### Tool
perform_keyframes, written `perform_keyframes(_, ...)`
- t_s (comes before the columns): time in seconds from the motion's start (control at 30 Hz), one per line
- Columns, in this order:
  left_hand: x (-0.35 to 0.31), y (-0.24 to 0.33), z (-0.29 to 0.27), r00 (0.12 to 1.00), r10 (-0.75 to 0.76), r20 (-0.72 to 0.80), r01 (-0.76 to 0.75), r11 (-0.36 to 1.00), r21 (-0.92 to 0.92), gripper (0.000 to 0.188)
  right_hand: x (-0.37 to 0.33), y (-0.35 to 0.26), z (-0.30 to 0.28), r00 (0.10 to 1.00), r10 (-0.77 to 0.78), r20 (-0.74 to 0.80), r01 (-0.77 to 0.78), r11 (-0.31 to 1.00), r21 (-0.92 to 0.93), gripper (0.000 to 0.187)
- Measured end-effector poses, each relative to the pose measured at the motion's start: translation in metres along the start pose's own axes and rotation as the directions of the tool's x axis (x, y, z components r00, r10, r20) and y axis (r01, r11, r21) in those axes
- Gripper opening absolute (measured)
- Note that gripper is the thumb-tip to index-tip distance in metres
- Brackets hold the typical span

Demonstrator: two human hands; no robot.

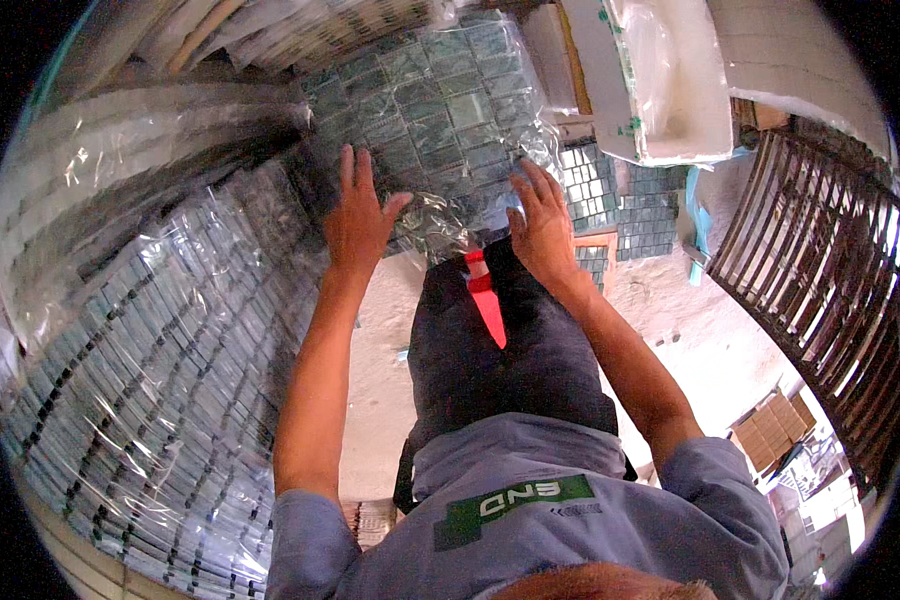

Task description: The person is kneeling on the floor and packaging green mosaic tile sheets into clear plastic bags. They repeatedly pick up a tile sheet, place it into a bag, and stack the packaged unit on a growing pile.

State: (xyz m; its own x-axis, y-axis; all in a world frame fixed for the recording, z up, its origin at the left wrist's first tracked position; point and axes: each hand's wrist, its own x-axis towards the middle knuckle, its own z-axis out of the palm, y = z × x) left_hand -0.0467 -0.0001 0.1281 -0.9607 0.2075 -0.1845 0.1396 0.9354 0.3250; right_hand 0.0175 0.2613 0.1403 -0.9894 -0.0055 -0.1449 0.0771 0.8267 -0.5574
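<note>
A sheet of green-grey square mosaic tiles under clear plastic film lies in front of me. My left hand is on the near left part of it, fingers stretched and thumb spread away. At the near right edge, my right hand rests with bent fingers, its thumb apart from them. Neither hand visibly holds anything. Crumpled clear film bunches between the hands at the near edge. Over my dark trousers, just below that film, shows a narrow red pointed object; its kind I cannot make out.
Film-wrapped stacks of tile sheets fill the left side. Loose mosaic sheets lie on the floor at right, near a white foam box. A dark slatted rack stands farther right, with a brown carton beyond it.
</note>
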Motion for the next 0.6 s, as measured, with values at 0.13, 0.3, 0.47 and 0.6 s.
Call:
perform_keyframes(0.13, 0.008, -0.009, 0.006, 0.991, 0.013, -0.134, -0.015, 1.000, -0.011, 0.064, 0.014, 0.000, -0.006, 0.987, -0.059, -0.152, 0.067, 0.996, 0.050, 0.045)
perform_keyframes(0.3, 0.014, -0.006, 0.010, 0.999, -0.002, -0.038, 0.002, 1.000, 0.003, 0.059, 0.050, 0.010, -0.005, 0.973, -0.157, -0.167, 0.158, 0.987, -0.009, 0.053)
perform_keyframes(0.47, 0.024, -0.004, 0.012, 0.997, -0.058, 0.042, 0.056, 0.997, 0.044, 0.061, 0.074, 0.017, 0.014, 0.984, -0.174, -0.038, 0.166, 0.973, -0.159, 0.064)
perform_keyframes(0.6, 0.027, -0.004, 0.005, 0.995, -0.056, 0.086, 0.049, 0.996, 0.076, 0.063, 0.076, 0.012, 0.018, 0.988, -0.149, -0.041, 0.141, 0.977, -0.161, 0.066)
